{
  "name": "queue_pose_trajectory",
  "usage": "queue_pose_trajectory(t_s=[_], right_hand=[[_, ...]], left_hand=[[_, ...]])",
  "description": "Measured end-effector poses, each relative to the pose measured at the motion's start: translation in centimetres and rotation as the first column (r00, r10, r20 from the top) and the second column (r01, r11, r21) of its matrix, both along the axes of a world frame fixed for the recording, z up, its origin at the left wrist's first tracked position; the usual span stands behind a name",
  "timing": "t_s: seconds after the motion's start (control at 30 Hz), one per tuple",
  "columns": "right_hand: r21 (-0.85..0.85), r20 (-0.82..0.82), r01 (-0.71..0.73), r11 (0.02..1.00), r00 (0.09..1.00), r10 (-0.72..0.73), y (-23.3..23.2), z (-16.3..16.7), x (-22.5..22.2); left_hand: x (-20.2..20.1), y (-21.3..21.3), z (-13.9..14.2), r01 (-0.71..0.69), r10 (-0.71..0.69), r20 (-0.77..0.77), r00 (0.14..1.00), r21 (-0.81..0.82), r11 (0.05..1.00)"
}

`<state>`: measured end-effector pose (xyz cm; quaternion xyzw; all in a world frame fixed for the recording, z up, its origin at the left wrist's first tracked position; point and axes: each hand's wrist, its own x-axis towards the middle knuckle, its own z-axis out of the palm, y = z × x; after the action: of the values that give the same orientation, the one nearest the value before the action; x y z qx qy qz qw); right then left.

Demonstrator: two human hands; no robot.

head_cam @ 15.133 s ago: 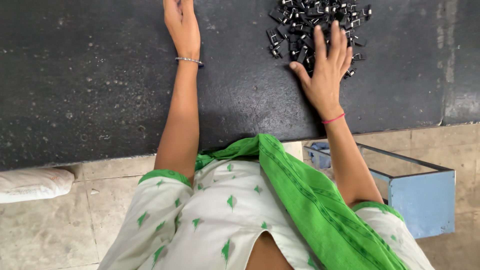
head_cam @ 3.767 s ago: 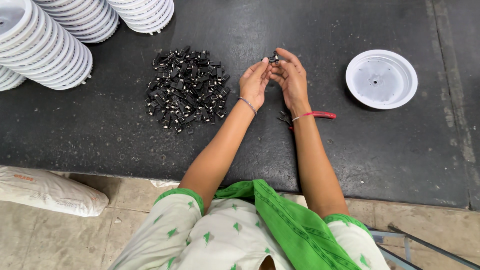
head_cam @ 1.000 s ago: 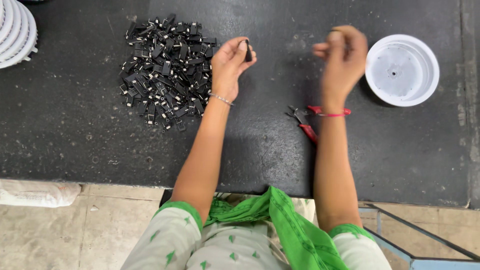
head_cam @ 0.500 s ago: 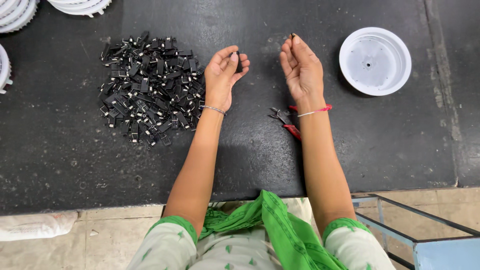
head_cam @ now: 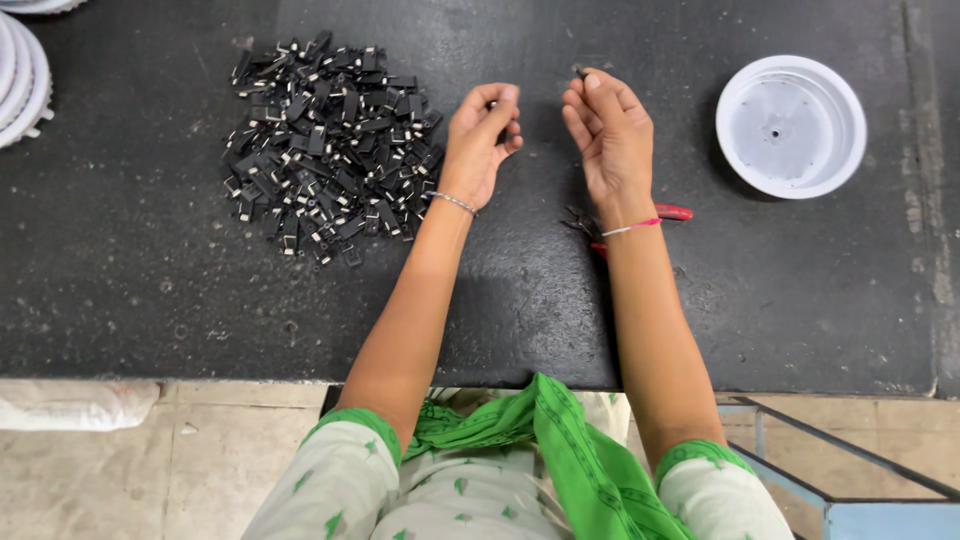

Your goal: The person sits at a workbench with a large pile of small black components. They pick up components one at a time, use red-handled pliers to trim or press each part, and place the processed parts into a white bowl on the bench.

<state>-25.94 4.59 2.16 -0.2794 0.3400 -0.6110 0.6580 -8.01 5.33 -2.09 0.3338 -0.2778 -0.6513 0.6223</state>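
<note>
Heap of small black plastic clip parts (head_cam: 325, 150) just left of your left hand (head_cam: 480, 140), big, unworked. Left hand curled, contents unclear. Right hand (head_cam: 605, 135) pinches one tiny dark part (head_cam: 581, 72) at fingertips. Red-handled pliers (head_cam: 630, 216) under right wrist. White round plastic housing (head_cam: 790, 125) right, untouched.

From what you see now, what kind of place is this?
Probably a small assembly workshop: a black work mat holds a heap of small black parts, a white round housing and red-handled pliers.
</note>
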Motion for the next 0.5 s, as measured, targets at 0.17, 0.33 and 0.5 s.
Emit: queue_pose_trajectory(t_s=[0.17, 0.33, 0.5], right_hand=[[-0.097, -0.187, -0.001, 0.995, 0.982, -0.017, 0.8, 0.0, 2.1], [-0.163, -0.275, -0.027, 0.986, 0.961, -0.019, 1.5, -0.3, 3.4], [-0.351, -0.648, -0.151, 0.924, 0.752, -0.123, 2.3, 1.4, 1.2]], left_hand=[[-0.4, 0.3, 0.5, 0.007, -0.002, 0.097, 0.995, -0.052, 0.999], [-0.9, 0.7, 1.1, 0.000, 0.011, 0.083, 0.997, -0.131, 0.991], [-0.1, 0.3, 0.8, 0.016, -0.012, 0.028, 1.000, -0.146, 0.989]])
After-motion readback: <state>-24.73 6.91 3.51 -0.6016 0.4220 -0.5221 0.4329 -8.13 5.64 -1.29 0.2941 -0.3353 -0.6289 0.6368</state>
